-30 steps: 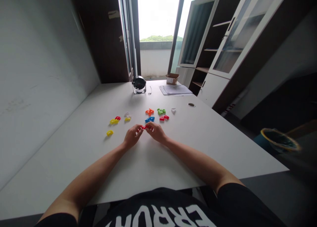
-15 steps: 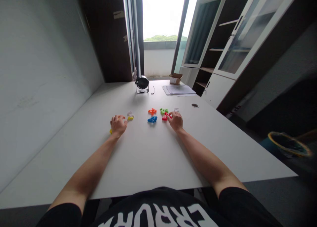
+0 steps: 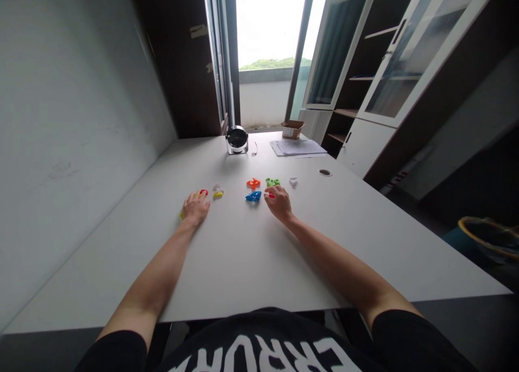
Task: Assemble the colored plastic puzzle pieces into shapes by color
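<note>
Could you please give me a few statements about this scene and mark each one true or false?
1. The right hand touches a red plastic piece. True.
2. The left hand lifts the green plastic piece off the table. False: the left hand rests on the white table, and the green plastic piece lies on it, nearer the right hand.
3. The orange plastic piece lies farther from the person than the blue plastic piece. True.
4. The cardboard box stands on the floor. False: it stands on the white table, behind the papers.
</note>
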`<state>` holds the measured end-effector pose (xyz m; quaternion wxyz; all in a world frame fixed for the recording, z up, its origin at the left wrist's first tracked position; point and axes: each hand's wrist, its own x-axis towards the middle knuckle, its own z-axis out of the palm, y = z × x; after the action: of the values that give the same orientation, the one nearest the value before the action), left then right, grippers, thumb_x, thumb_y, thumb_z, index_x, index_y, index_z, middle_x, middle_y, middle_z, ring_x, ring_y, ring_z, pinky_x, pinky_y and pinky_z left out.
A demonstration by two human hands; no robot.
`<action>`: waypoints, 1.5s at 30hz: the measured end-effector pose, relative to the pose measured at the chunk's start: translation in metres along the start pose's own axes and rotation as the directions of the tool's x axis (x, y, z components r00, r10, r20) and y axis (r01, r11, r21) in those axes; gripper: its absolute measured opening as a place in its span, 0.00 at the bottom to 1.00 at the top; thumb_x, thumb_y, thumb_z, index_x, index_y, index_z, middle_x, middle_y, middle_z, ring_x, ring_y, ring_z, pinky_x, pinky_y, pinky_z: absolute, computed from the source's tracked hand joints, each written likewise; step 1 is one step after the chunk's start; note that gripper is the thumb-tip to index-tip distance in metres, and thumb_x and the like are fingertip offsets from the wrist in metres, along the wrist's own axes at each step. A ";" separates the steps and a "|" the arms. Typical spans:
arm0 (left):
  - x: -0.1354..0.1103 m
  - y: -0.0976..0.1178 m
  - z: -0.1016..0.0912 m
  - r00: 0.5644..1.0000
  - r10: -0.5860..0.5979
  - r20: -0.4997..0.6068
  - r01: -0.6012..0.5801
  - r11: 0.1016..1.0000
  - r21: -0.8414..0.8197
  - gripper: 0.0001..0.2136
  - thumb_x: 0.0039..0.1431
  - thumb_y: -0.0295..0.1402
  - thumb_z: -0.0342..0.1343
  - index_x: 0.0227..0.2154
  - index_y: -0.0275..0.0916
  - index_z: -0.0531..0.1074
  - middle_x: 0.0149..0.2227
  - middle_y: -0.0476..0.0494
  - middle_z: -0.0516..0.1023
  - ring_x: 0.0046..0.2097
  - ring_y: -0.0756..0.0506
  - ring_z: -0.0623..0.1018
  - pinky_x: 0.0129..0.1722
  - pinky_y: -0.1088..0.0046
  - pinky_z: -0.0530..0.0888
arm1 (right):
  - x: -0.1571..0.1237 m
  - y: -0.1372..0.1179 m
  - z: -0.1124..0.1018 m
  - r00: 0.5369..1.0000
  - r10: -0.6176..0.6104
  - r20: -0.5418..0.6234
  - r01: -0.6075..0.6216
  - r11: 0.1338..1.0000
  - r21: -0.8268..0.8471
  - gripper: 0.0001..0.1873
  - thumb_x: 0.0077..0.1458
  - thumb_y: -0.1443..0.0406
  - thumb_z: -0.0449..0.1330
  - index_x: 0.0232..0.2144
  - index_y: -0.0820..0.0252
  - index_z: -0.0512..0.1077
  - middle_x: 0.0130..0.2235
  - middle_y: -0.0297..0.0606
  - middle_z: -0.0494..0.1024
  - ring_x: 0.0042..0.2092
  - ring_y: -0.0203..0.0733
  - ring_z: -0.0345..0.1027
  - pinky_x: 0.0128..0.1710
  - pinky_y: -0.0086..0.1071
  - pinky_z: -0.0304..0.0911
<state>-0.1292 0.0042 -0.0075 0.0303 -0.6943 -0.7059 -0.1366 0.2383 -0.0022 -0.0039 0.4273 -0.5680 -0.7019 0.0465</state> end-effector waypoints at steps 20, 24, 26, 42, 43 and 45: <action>-0.001 0.014 0.001 0.977 0.193 -0.088 -0.184 0.978 0.102 0.22 0.72 0.39 0.50 0.62 0.38 0.74 0.65 0.32 0.76 0.67 0.33 0.69 0.71 0.51 0.61 | -0.039 -0.049 0.025 0.900 -0.294 0.323 0.178 0.922 0.343 0.05 0.64 0.72 0.64 0.37 0.58 0.78 0.41 0.38 0.77 0.38 0.39 0.68 0.40 0.31 0.62; 0.007 0.014 0.004 0.981 0.193 -0.020 -0.190 0.976 0.109 0.26 0.72 0.38 0.48 0.69 0.38 0.69 0.71 0.32 0.70 0.71 0.32 0.66 0.71 0.51 0.62 | -0.040 -0.051 0.023 0.894 -0.298 0.334 0.181 0.923 0.339 0.06 0.63 0.73 0.63 0.36 0.58 0.77 0.39 0.37 0.76 0.39 0.39 0.69 0.41 0.31 0.62; 0.014 0.013 0.006 0.984 0.176 0.035 -0.179 0.976 0.124 0.27 0.73 0.39 0.46 0.71 0.40 0.67 0.74 0.32 0.65 0.74 0.31 0.62 0.72 0.49 0.60 | -0.040 -0.052 0.022 0.894 -0.293 0.339 0.181 0.928 0.325 0.06 0.63 0.73 0.64 0.36 0.58 0.77 0.39 0.37 0.76 0.39 0.39 0.69 0.41 0.31 0.62; 0.057 0.027 -0.013 0.954 0.263 0.145 -0.256 0.965 -0.065 0.16 0.67 0.30 0.54 0.54 0.40 0.77 0.60 0.36 0.79 0.58 0.40 0.77 0.61 0.63 0.71 | -0.041 -0.057 0.016 0.864 -0.333 0.379 0.245 0.934 0.261 0.06 0.64 0.72 0.65 0.38 0.57 0.79 0.39 0.38 0.78 0.44 0.43 0.70 0.46 0.35 0.65; 0.057 0.027 -0.013 0.954 0.263 0.145 -0.255 0.964 -0.071 0.15 0.67 0.31 0.54 0.54 0.40 0.77 0.59 0.36 0.79 0.57 0.40 0.77 0.60 0.64 0.72 | -0.041 -0.058 0.016 0.863 -0.332 0.381 0.245 0.934 0.259 0.06 0.64 0.72 0.65 0.37 0.57 0.79 0.39 0.38 0.78 0.44 0.44 0.70 0.46 0.35 0.65; 0.056 0.026 -0.013 0.957 0.257 0.139 -0.249 0.966 -0.072 0.14 0.68 0.31 0.54 0.53 0.41 0.78 0.58 0.37 0.79 0.56 0.41 0.78 0.58 0.66 0.73 | -0.042 -0.057 0.017 0.861 -0.337 0.381 0.253 0.933 0.255 0.06 0.63 0.73 0.65 0.37 0.57 0.79 0.40 0.39 0.78 0.45 0.44 0.70 0.47 0.35 0.65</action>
<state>-0.1075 0.0560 0.0219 -0.0234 -0.7876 -0.6078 -0.0992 0.1836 -0.0501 -0.0054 0.3225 -0.3850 -0.8479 0.1699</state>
